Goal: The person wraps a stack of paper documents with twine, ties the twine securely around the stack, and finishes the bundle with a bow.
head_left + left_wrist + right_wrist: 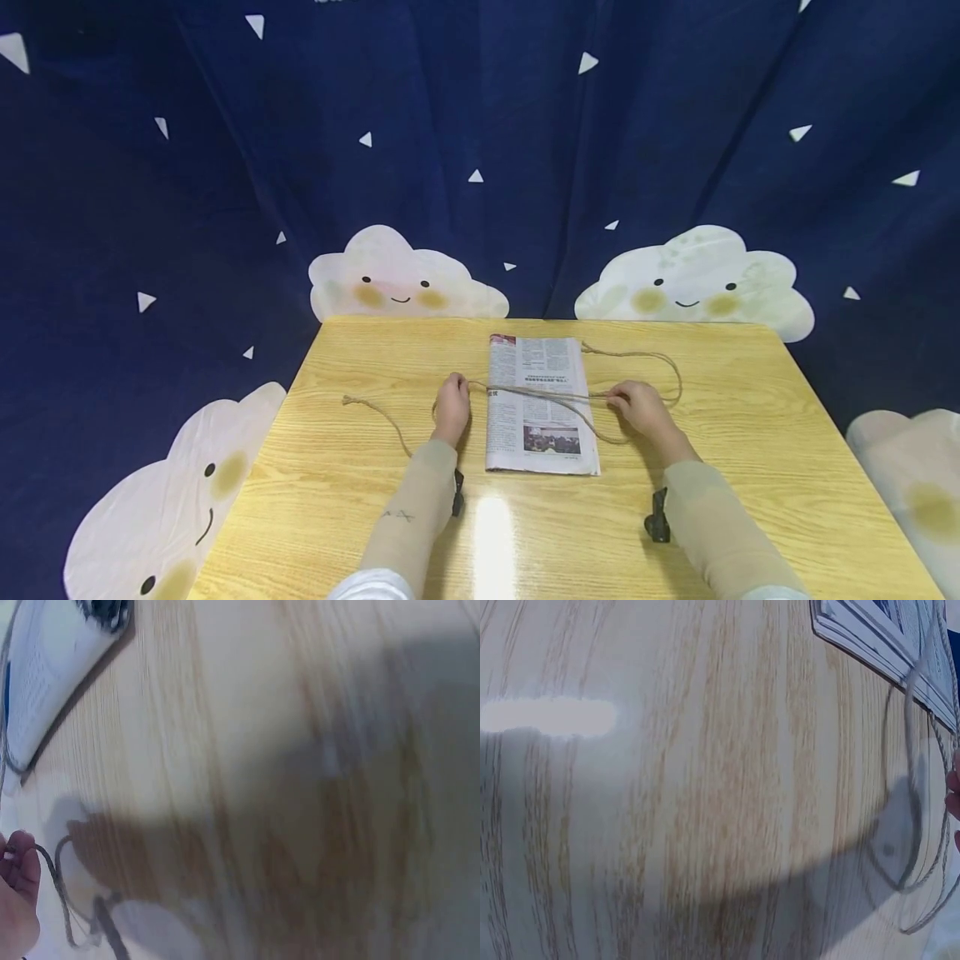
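A folded newspaper stack lies on the wooden table, with brown twine running across its top. To its left, my left hand pinches the twine, and a free end trails off leftward on the table. My right hand pinches the twine just past the stack's right edge. From there one strand loops back over the paper, while a larger loop curves behind to the far right corner. In the left wrist view, twine hangs from the curled fingers. Only fingertips of the right hand show in the right wrist view.
The light wooden table reaches back to a dark blue curtain with white triangles and smiling clouds. Each forearm wears a beige sleeve and a small black wrist camera. A bright reflection glares on the near tabletop.
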`<state>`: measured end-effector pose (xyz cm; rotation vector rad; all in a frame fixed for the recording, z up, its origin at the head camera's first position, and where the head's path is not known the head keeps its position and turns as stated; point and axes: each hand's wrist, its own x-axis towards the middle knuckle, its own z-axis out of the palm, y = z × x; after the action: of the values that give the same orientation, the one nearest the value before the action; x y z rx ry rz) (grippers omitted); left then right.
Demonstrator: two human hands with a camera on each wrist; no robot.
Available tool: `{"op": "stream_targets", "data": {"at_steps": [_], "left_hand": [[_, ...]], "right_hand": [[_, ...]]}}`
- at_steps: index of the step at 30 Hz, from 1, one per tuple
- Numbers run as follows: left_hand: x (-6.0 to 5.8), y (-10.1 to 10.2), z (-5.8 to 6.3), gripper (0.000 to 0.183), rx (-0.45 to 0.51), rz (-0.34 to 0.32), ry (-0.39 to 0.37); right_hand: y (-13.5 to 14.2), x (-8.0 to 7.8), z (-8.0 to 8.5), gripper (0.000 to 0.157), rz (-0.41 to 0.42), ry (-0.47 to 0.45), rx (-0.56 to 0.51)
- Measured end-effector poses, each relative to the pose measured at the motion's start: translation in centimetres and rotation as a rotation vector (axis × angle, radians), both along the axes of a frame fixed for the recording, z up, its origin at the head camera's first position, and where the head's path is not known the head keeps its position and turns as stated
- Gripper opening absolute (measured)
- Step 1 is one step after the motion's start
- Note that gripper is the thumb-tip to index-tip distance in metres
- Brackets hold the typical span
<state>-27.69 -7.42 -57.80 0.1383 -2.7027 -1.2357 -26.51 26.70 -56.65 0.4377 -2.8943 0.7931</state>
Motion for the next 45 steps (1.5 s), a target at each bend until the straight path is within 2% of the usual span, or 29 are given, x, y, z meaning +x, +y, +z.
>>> {"op": "stream_targets", "data": {"at_steps": [3,8,13,20,24,27,30,32,35,37,39,41,45], "left_hand": [[0.1,-0.7,0.0,0.015,0.074,0.052,-0.03],[0.1,-1.7,-0.2,0.014,0.192,0.12,0.044],[0.2,-2.3,-0.7,0.012,0.2,0.208,0.095],[0.3,-3.0,-1.0,0.015,0.21,0.337,0.082],[0.4,-3.1,-1.0,0.015,0.204,0.369,0.075],[0.5,-2.8,-0.9,0.014,0.114,0.339,0.092],[0.4,-2.2,-0.8,0.017,-0.023,0.276,0.154],[0.2,-1.6,-0.6,0.021,-0.094,0.199,0.198],[0.0,-0.6,-0.5,0.021,-0.138,0.022,0.218],[0.0,0.1,-0.4,0.02,-0.142,-0.095,0.181],[0.0,0.7,-0.4,0.018,-0.147,-0.174,0.122],[0.1,1.2,-0.5,0.016,-0.16,-0.208,0.068],[0.3,2.0,-0.3,0.012,-0.169,-0.21,-0.007]], "right_hand": [[0.1,0.1,0.0,0.01,-0.01,-0.027,-0.008],[0.1,0.3,0.1,0.01,-0.014,-0.04,-0.004],[0.2,0.2,-0.1,0.008,-0.014,-0.027,-0.007],[0.5,0.3,-0.5,0.008,-0.03,-0.021,-0.012],[0.6,0.3,-0.6,0.008,-0.047,-0.002,-0.01],[0.6,0.4,-0.6,0.008,-0.058,0.0,-0.004],[0.6,0.4,-0.5,0.008,-0.058,-0.007,0.007],[0.4,0.4,-0.4,0.008,-0.058,-0.017,0.005],[0.0,0.4,-0.1,0.009,-0.048,-0.028,0.001],[-0.4,0.3,0.0,0.012,-0.033,-0.035,0.012],[-0.7,0.3,0.1,0.015,-0.01,-0.037,0.038],[-1.1,0.4,0.2,0.018,0.013,-0.048,0.054],[-1.8,0.5,0.1,0.019,0.025,-0.063,0.076]]}}
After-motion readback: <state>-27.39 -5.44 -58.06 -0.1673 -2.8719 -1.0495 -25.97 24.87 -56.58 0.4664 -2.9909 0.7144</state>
